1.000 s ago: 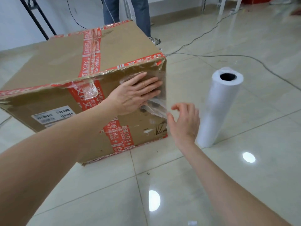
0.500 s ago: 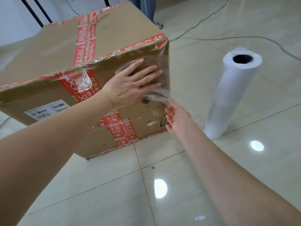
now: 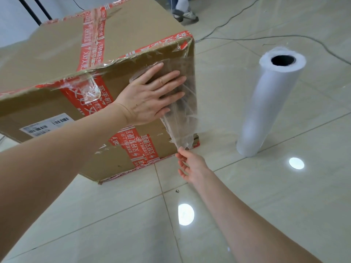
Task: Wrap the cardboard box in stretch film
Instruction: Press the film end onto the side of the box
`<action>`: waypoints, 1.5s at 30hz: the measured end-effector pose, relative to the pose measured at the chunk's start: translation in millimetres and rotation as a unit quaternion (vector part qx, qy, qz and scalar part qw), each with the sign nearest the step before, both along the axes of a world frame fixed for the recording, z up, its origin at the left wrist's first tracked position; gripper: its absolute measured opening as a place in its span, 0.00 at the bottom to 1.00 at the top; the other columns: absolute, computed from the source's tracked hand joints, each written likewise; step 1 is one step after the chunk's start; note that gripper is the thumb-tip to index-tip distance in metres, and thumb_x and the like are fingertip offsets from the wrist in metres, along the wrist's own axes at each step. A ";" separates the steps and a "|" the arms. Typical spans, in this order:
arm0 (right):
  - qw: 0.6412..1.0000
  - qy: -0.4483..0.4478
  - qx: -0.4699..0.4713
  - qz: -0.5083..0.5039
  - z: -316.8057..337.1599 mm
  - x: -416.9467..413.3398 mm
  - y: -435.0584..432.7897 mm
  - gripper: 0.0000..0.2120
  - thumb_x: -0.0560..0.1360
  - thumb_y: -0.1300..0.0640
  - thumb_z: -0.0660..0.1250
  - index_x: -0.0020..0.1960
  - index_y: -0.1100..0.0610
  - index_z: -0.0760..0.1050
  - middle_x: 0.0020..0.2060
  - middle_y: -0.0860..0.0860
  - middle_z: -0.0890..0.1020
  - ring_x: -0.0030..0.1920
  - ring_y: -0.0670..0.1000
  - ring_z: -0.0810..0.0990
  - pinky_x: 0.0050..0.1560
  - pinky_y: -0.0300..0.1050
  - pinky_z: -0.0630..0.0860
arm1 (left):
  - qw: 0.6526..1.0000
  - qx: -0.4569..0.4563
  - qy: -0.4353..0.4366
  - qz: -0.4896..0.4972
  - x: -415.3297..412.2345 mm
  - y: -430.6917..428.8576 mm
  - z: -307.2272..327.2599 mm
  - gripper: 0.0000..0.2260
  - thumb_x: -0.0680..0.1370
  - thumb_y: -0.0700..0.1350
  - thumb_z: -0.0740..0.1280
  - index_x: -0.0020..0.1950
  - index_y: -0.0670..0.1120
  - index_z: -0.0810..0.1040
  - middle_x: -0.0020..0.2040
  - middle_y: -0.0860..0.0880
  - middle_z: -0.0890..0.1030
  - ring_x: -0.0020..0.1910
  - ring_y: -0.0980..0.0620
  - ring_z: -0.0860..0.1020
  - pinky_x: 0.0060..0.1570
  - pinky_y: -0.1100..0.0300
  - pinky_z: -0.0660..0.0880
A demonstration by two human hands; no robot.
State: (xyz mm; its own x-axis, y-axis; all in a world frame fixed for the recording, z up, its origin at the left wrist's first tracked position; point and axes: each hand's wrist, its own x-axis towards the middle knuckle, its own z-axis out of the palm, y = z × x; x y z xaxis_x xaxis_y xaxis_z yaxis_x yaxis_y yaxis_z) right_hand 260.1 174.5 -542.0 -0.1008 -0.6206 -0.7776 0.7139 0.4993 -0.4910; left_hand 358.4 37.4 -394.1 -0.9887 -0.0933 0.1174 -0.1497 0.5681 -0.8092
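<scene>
Right hand (image 3: 191,166) now lower, below left hand (image 3: 146,97), fingertips at stretch film (image 3: 180,118) tail drawn down cardboard box (image 3: 57,54) corner; pinch unclear. Left hand flat, fingers spread, pins film to box. Roll (image 3: 266,103) upright, right of right hand. Film start getting anchored.

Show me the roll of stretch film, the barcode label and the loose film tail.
roll of stretch film (image 3: 266,111), head view, middle of its side.
barcode label (image 3: 46,125), head view, centre of the white sticker.
loose film tail (image 3: 180,130), head view, the bunched lower strip.

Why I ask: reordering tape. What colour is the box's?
Red tape with white lettering, clearest in the head view.
</scene>
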 end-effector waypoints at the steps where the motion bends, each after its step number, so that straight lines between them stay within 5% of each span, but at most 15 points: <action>1: 1.000 -0.009 -0.003 0.013 -1.9 5.0 1.3 0.04 0.74 0.55 0.70 0.46 0.55 0.80 0.38 0.46 0.82 0.42 0.47 0.75 0.54 0.46 0.72 | 1.000 -0.003 0.006 -0.002 0.3 -0.7 -1.0 0.24 0.82 0.54 0.48 0.77 0.49 0.61 0.77 0.43 0.59 0.76 0.44 0.56 0.74 0.43 0.47; 11: 0.993 -0.093 -0.062 0.041 -11.7 37.4 7.9 0.05 0.73 0.56 0.71 0.47 0.57 0.80 0.38 0.48 0.84 0.42 0.49 0.76 0.47 0.43 0.72 | 0.999 -0.020 0.023 0.010 -1.7 -0.5 -13.1 0.28 0.78 0.59 0.58 0.76 0.48 0.63 0.77 0.42 0.57 0.76 0.42 0.54 0.73 0.43 0.40; 14: 0.985 -0.143 -0.090 0.018 -15.9 27.6 9.9 0.10 0.71 0.57 0.72 0.51 0.58 0.79 0.44 0.51 0.84 0.48 0.51 0.77 0.50 0.44 0.73 | 0.999 -0.035 0.016 0.008 0.2 -4.2 -13.2 0.30 0.77 0.58 0.59 0.77 0.48 0.59 0.78 0.42 0.56 0.76 0.42 0.53 0.73 0.43 0.40; 19: 0.914 -0.290 -0.144 -0.244 -27.8 -13.8 -10.7 0.25 0.68 0.46 0.73 0.58 0.60 0.73 0.55 0.55 0.77 0.52 0.54 0.77 0.54 0.47 0.76 | 0.999 -0.051 -0.001 0.005 3.1 -6.3 -12.5 0.30 0.77 0.56 0.58 0.77 0.47 0.58 0.78 0.41 0.55 0.77 0.42 0.54 0.73 0.42 0.44; 23: 0.873 -0.313 -0.190 -0.321 -23.8 -43.9 -32.0 0.18 0.68 0.49 0.74 0.49 0.59 0.75 0.35 0.52 0.78 0.31 0.47 0.75 0.36 0.36 0.71 | 0.998 -0.059 -0.005 0.001 2.4 -6.8 -12.0 0.30 0.78 0.57 0.56 0.77 0.47 0.58 0.77 0.41 0.56 0.76 0.41 0.55 0.73 0.42 0.44; 25: 0.886 -0.303 -0.191 -0.295 -27.4 -48.6 -34.5 0.09 0.72 0.53 0.72 0.40 0.56 0.75 0.27 0.47 0.71 0.24 0.44 0.67 0.31 0.34 0.63 | 0.998 -0.068 -0.007 -0.001 2.3 -7.2 -12.4 0.30 0.77 0.57 0.57 0.77 0.47 0.58 0.77 0.41 0.56 0.76 0.41 0.55 0.72 0.42 0.44; 28: 0.930 -0.250 -0.146 -0.224 -40.0 -42.7 -27.0 0.05 0.72 0.52 0.71 0.42 0.53 0.79 0.24 0.46 0.69 0.25 0.43 0.65 0.31 0.35 0.61 | 0.997 -0.071 -0.006 0.000 2.3 -8.2 -12.9 0.30 0.77 0.57 0.58 0.77 0.47 0.58 0.77 0.41 0.56 0.76 0.41 0.54 0.72 0.42 0.43; 33: 0.928 -0.235 -0.107 -0.270 -54.9 -26.8 -4.0 0.11 0.73 0.53 0.71 0.49 0.59 0.77 0.44 0.51 0.78 0.38 0.47 0.75 0.37 0.38 0.68 | 0.998 -0.062 -0.008 0.003 3.1 -7.4 -11.9 0.30 0.77 0.57 0.57 0.77 0.47 0.57 0.78 0.41 0.55 0.76 0.41 0.54 0.72 0.41 0.43; 37: 0.927 -0.221 -0.131 -0.275 -63.2 -21.8 4.6 0.06 0.71 0.54 0.71 0.43 0.55 0.77 0.32 0.47 0.77 0.33 0.45 0.71 0.36 0.37 0.67 | 0.998 -0.056 -0.010 -0.001 4.0 -6.3 -10.6 0.30 0.77 0.56 0.58 0.78 0.48 0.57 0.78 0.41 0.55 0.76 0.41 0.54 0.72 0.41 0.43; 42: 0.972 -0.149 -0.085 -0.159 -74.8 -14.2 9.9 0.09 0.71 0.56 0.72 0.50 0.56 0.79 0.31 0.48 0.73 0.32 0.45 0.69 0.33 0.38 0.66 | 0.998 -0.054 -0.034 -0.010 6.8 -7.4 -8.5 0.29 0.78 0.56 0.56 0.78 0.51 0.55 0.78 0.42 0.53 0.76 0.40 0.53 0.72 0.40 0.42; 45: 0.989 -0.092 -0.022 -0.114 -77.8 -7.3 1.6 0.07 0.73 0.54 0.72 0.42 0.56 0.77 0.30 0.48 0.74 0.30 0.45 0.68 0.30 0.37 0.64 | 0.997 -0.037 -0.061 -0.006 9.1 -9.0 -7.7 0.30 0.78 0.57 0.56 0.78 0.53 0.52 0.79 0.43 0.49 0.77 0.40 0.48 0.71 0.38 0.40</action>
